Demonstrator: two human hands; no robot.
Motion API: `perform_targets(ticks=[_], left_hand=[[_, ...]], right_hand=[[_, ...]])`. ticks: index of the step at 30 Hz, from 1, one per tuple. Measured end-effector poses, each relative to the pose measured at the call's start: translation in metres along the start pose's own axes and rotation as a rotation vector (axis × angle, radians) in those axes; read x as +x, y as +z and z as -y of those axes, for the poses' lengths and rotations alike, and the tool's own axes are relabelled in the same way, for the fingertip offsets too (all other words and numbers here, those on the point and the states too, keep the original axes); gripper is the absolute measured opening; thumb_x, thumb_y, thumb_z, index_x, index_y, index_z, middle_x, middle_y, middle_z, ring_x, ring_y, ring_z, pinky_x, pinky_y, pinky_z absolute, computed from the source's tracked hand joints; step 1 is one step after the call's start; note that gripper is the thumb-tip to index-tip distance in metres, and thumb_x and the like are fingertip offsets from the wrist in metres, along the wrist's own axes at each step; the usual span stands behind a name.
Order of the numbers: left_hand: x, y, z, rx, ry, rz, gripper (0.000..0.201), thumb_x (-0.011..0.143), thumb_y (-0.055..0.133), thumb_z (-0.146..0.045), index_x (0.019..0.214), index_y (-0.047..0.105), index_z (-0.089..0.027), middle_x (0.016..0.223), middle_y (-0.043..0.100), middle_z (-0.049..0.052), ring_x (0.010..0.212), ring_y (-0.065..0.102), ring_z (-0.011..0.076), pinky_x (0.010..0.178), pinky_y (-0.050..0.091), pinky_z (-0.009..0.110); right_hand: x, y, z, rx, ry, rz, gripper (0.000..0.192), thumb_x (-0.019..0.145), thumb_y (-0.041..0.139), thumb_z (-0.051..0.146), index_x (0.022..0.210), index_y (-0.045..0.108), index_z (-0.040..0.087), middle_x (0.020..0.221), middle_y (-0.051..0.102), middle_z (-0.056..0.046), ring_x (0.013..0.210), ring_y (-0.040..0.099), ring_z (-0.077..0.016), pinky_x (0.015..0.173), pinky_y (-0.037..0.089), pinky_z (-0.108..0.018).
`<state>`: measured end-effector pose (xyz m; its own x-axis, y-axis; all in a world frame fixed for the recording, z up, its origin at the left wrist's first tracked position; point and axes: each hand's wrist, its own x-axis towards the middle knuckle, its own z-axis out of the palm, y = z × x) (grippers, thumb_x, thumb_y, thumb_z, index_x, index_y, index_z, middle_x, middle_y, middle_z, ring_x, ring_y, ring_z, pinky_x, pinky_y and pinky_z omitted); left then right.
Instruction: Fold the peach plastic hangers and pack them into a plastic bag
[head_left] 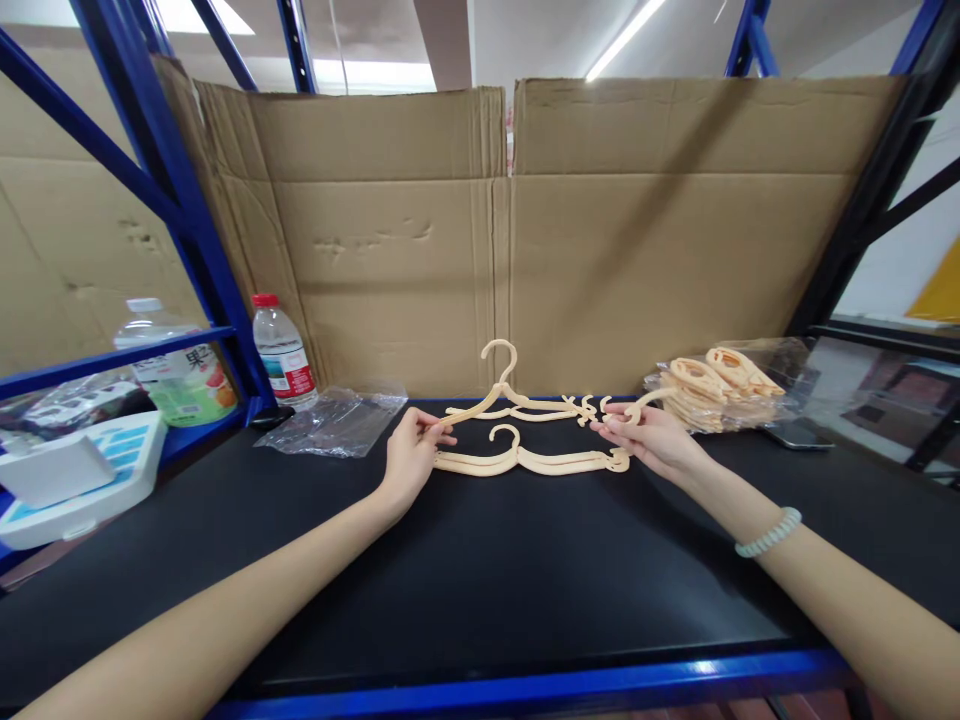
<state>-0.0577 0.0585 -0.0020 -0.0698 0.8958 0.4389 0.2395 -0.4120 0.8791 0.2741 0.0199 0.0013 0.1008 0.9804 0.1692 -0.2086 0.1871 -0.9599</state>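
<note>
Mid-frame: left hand (411,452) and right hand (646,436) pinching raised hanger (517,403) ends above second hanger (525,461); thin, liable to slip, tangle.

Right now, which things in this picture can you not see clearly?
Head view only:
- Fingertips of left hand and right hand: curled around the raised hanger, so the grip is hidden.
- Bagged hangers: overlapping, impossible to count.
- Water bottle label: too small to read.
- Phone: partly hidden behind the bag.
</note>
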Motion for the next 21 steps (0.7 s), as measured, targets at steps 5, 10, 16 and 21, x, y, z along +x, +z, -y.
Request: perform_targets(ticks=[5, 10, 16, 21], left_hand=[[-0.0072, 0.0034, 0.0004, 0.042, 0.07, 0.025, 0.007, 0.075, 0.054, -0.025, 0.074, 0.051, -0.018, 0.076, 0.069, 0.005, 0.07, 0.063, 0.0176, 0.06, 0.043, 0.026], [-0.0064, 0.0034, 0.0037, 0.051, 0.07, 0.052, 0.007, 0.075, 0.053, -0.025, 0.074, 0.05, -0.019, 0.074, 0.068, 0.004, 0.069, 0.06, 0.0174, 0.061, 0.042, 0.027], [-0.0067, 0.0043, 0.0035, 0.01, 0.052, 0.062, 0.008, 0.074, 0.055, -0.025, 0.074, 0.049, -0.019, 0.074, 0.068, 0.004, 0.069, 0.06, 0.0175, 0.063, 0.044, 0.029], [-0.0075, 0.0043, 0.0018, -0.036, 0.032, 0.079, 0.009, 0.072, 0.055, -0.025, 0.074, 0.048, -0.019, 0.075, 0.067, 0.003, 0.067, 0.061, 0.0165, 0.063, 0.046, 0.029]], right_hand=[[0.0033, -0.0002, -0.0013, -0.12, -0.06, -0.056, 0.033, 0.053, 0.086, 0.034, 0.072, 0.067, 0.015, 0.07, 0.065, -0.003, 0.062, 0.06, -0.0141, 0.055, 0.055, -0.025], [-0.0007, 0.0053, 0.0028, -0.015, -0.042, -0.048, 0.035, 0.048, 0.088, 0.029, 0.072, 0.066, 0.018, 0.072, 0.064, -0.001, 0.068, 0.063, -0.0153, 0.067, 0.058, -0.028], [-0.0059, 0.0079, 0.0061, -0.038, 0.053, 0.014, 0.037, 0.047, 0.088, 0.02, 0.079, 0.069, 0.016, 0.076, 0.066, -0.003, 0.069, 0.062, -0.013, 0.069, 0.056, -0.024], [-0.0034, 0.0055, 0.0042, -0.059, 0.01, 0.077, 0.03, 0.058, 0.085, 0.033, 0.072, 0.066, 0.015, 0.068, 0.06, 0.0, 0.062, 0.056, -0.0103, 0.064, 0.053, -0.024]])
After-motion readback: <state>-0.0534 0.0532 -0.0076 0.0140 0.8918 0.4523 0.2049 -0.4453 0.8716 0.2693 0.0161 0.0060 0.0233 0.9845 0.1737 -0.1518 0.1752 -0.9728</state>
